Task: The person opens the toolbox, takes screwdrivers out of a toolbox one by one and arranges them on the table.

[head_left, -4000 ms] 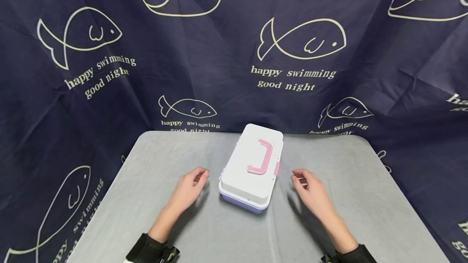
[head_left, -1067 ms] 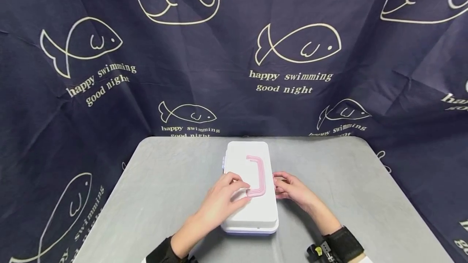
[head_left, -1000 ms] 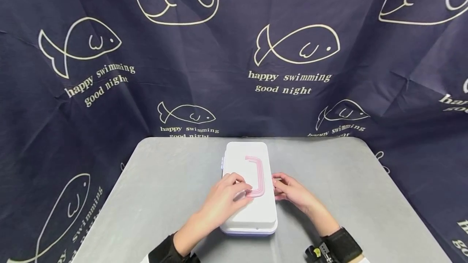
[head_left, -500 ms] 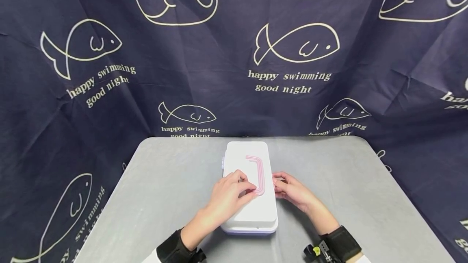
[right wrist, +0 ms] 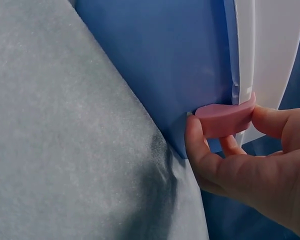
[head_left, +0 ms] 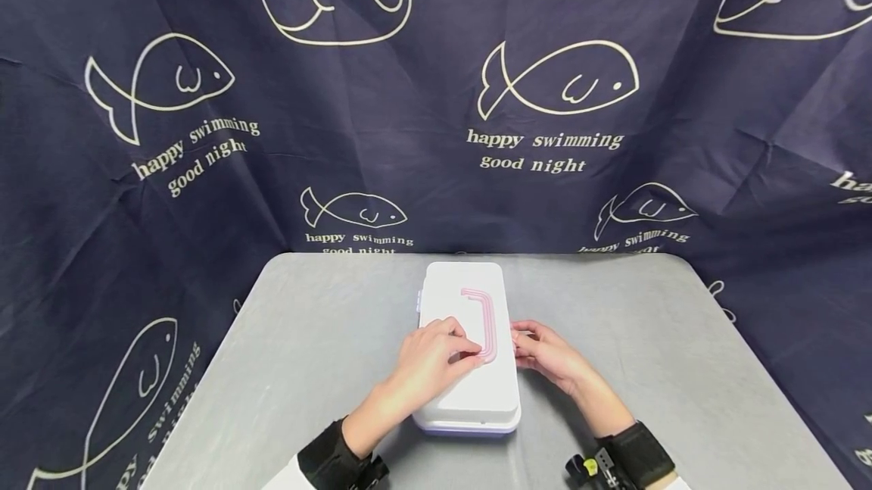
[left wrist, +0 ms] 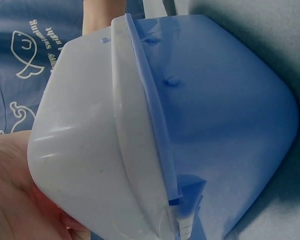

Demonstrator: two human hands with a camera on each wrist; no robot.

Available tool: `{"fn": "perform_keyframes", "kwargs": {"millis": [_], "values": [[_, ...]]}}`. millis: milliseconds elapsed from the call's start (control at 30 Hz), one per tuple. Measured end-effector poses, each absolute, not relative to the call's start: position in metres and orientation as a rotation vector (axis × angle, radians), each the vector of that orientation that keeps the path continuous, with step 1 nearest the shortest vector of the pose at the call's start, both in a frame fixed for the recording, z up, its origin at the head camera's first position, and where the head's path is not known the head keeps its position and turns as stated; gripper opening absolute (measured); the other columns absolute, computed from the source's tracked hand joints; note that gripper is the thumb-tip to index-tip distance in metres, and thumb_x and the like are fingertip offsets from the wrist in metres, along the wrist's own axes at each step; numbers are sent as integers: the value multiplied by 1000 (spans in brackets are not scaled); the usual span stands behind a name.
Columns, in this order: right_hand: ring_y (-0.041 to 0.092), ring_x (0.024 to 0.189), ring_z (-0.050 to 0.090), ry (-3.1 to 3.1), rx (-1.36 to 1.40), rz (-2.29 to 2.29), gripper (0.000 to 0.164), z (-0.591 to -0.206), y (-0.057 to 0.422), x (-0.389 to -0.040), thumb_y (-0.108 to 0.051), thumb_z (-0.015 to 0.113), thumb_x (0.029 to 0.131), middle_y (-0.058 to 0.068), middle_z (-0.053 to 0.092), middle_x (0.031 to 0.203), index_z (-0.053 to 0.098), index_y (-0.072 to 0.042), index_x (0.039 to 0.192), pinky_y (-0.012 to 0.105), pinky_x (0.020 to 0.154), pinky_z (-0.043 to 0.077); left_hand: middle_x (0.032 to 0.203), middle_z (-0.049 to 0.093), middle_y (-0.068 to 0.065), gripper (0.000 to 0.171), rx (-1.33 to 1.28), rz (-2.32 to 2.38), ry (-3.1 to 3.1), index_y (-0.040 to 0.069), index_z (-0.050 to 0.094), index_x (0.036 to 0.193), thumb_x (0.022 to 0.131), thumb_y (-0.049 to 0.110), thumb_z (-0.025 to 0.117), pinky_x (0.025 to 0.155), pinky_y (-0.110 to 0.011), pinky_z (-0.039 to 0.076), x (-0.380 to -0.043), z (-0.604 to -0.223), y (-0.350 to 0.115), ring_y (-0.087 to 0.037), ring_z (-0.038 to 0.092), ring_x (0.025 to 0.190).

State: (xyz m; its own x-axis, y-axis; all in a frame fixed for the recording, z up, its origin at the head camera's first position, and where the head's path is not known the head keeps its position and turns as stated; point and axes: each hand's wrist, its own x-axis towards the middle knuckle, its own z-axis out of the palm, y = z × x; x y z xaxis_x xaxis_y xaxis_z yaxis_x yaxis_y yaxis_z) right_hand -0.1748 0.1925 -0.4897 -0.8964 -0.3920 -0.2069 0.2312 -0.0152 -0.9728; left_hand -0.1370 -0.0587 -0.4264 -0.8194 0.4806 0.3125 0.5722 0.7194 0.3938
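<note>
A navy curtain (head_left: 436,111), printed with white outlines of fish and whales and the words "happy swimming good night", hung behind and on both sides of the counter (head_left: 327,331), whose top was covered in pale grey. Near the middle of that counter lay a long plastic carry case (head_left: 470,397), one short end toward the person and the other near the far edge. Its white lid (left wrist: 72,105) sat down on a blue-violet base (left wrist: 225,110), their rims meeting along the seam. The left hand (head_left: 429,361) reached over the lid, thumb and fingertips pinched together on the near corner of the handle, while the right hand (head_left: 553,360) was at the case's right side, thumb above and fingers below, gripping the latch. Black straps (head_left: 635,454) circled both wrists, with white sleeves (head_left: 289,476) just behind. The pink handle (head_left: 487,316) lay folded flat on the lid. Smaller was the pink latch (right wrist: 224,120), spanning the seam, and on the opposite side a little blue hinge piece (left wrist: 191,192) stuck out.
</note>
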Motion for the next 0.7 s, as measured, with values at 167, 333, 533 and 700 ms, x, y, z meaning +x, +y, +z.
{"fn": "perform_keyframes", "kwargs": {"millis": [167, 333, 533, 700], "values": [[9, 82, 64, 1944, -124, -1947, 47, -486, 191, -175, -13, 54, 107, 3, 63, 95, 37, 19, 137, 27, 79, 58, 89, 60, 14, 15, -838, -724, -2749, 28, 84, 103, 91, 37, 81, 63, -23, 39, -137, -425, -59, -7, 55, 80], [10, 79, 63, 2064, -120, -1902, 47, -482, 191, -175, -12, 59, 104, 6, 62, 95, 42, 21, 133, 27, 76, 58, 88, 61, 15, 16, -831, -738, -2771, 29, 84, 104, 90, 37, 81, 63, -23, 40, -138, -423, -59, -6, 54, 79], [11, 81, 65, 2025, -125, -1909, 50, -477, 196, -172, -13, 58, 105, 7, 63, 98, 40, 21, 136, 29, 80, 60, 88, 62, 17, 15, -828, -780, -2790, 30, 84, 103, 90, 38, 82, 64, -24, 41, -139, -421, -58, -4, 54, 80], [10, 84, 68, 1975, -134, -1934, 53, -475, 203, -171, -12, 55, 105, 9, 65, 101, 34, 24, 138, 29, 83, 60, 89, 62, 17, 15, -820, -782, -2795, 31, 83, 103, 91, 38, 81, 65, -25, 42, -139, -423, -58, -4, 55, 81]]}}
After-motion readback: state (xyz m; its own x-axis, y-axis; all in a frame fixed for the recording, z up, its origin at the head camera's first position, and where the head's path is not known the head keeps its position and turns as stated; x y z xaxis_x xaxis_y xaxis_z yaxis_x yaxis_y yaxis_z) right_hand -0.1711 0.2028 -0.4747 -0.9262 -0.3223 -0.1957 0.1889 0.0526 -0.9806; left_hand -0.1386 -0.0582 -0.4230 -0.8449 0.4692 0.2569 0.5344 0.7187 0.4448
